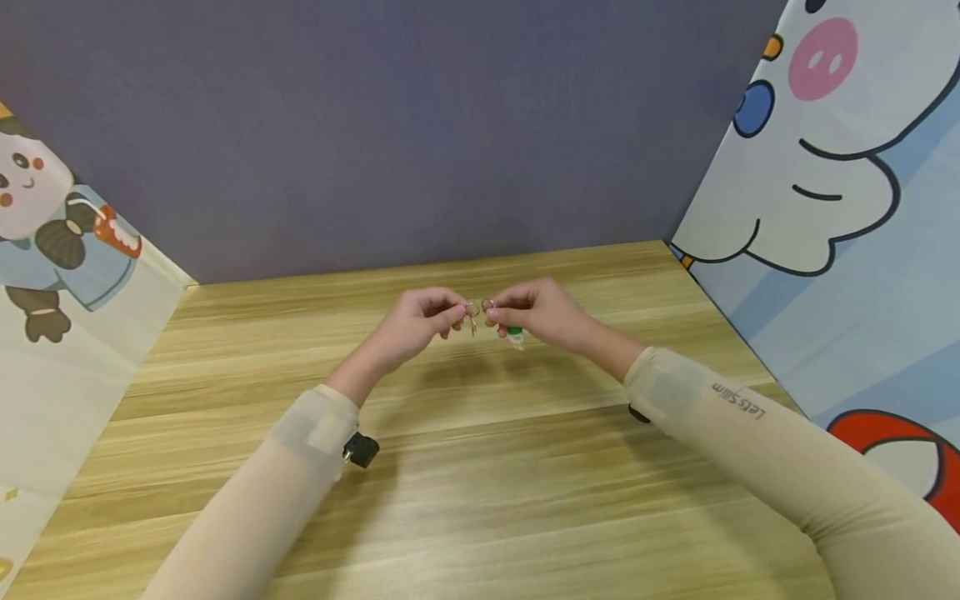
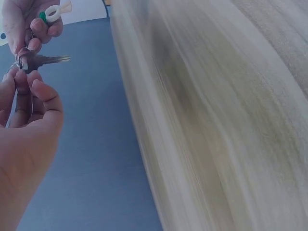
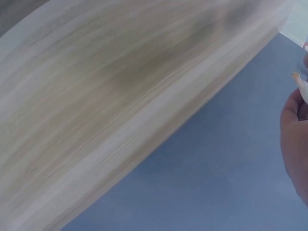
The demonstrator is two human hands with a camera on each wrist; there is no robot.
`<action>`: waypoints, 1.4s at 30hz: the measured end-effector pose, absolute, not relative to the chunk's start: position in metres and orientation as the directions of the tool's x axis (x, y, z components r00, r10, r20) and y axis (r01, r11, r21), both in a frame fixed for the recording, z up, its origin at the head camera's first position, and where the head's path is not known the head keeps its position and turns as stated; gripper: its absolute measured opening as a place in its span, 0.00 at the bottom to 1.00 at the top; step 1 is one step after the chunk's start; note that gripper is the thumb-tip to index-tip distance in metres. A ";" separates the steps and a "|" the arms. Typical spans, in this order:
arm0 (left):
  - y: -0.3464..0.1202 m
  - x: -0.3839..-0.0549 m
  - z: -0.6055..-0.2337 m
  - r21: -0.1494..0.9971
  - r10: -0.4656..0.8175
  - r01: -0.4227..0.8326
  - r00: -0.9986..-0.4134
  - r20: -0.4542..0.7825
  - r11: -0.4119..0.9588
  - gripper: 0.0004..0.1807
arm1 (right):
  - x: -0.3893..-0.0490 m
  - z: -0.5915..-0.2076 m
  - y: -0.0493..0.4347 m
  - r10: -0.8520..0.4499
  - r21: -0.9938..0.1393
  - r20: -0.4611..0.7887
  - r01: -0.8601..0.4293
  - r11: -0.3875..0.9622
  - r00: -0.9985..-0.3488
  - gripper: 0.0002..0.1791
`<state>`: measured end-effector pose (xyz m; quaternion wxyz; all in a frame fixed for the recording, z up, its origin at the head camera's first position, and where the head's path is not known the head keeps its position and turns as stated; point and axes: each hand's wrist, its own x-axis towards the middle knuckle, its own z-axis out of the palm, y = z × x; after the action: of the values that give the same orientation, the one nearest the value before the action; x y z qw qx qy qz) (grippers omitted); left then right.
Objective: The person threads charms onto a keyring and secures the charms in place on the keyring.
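Over the far part of the table, my left hand pinches a thin metal ring between thumb and fingers. A key hangs at that ring; in the left wrist view the key points sideways just above the left fingertips. Close by on the right, my right hand pinches the ring of a keychain. From under its fingers hangs a green and white charm, whose white loop shows in the left wrist view. Whether the two rings are linked, I cannot tell.
Beneath both hands lies a wood-grain table. A grey-blue panel rises behind its far edge. Cartoon-printed walls stand at the left and the right.
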<state>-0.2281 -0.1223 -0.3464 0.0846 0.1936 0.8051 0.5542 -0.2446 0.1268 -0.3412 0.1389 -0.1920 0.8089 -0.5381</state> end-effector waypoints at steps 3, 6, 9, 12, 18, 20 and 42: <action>-0.121 -0.228 -0.347 0.930 0.410 0.212 -0.909 0.075 0.299 0.11 | -0.243 -0.343 0.123 -0.452 -0.925 -0.007 -0.166 0.342 -0.892 0.13; -0.118 -0.228 -0.347 0.933 0.415 0.213 -0.906 0.079 0.290 0.10 | -0.242 -0.343 0.121 -0.445 -0.926 0.007 -0.174 0.335 -0.895 0.12; -0.116 -0.228 -0.347 0.928 0.413 0.226 -0.906 0.089 0.297 0.10 | -0.242 -0.344 0.120 -0.445 -0.925 0.024 -0.189 0.331 -0.895 0.11; -0.115 -0.227 -0.347 0.918 0.412 0.251 -0.904 0.110 0.308 0.10 | -0.241 -0.343 0.121 -0.445 -0.914 0.046 -0.217 0.342 -0.894 0.10; -0.118 -0.226 -0.348 0.899 0.447 0.294 -0.885 0.128 0.324 0.12 | -0.238 -0.344 0.124 -0.511 -0.754 0.249 -0.496 0.431 -0.823 0.08; -0.120 -0.226 -0.349 0.889 0.480 0.308 -0.869 0.120 0.337 0.12 | -0.238 -0.346 0.125 -0.554 -0.670 0.333 -0.605 0.429 -0.763 0.07; -0.117 -0.222 -0.350 0.429 0.623 0.790 -0.611 0.489 0.438 0.05 | -0.237 -0.355 0.133 -0.551 -0.743 0.335 -0.574 0.345 -0.764 0.07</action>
<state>-0.2218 -0.1168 -0.3503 -0.1298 0.4217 0.8378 0.3215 -0.2375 0.1330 -0.3549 -0.0124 -0.3430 0.8199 -0.4582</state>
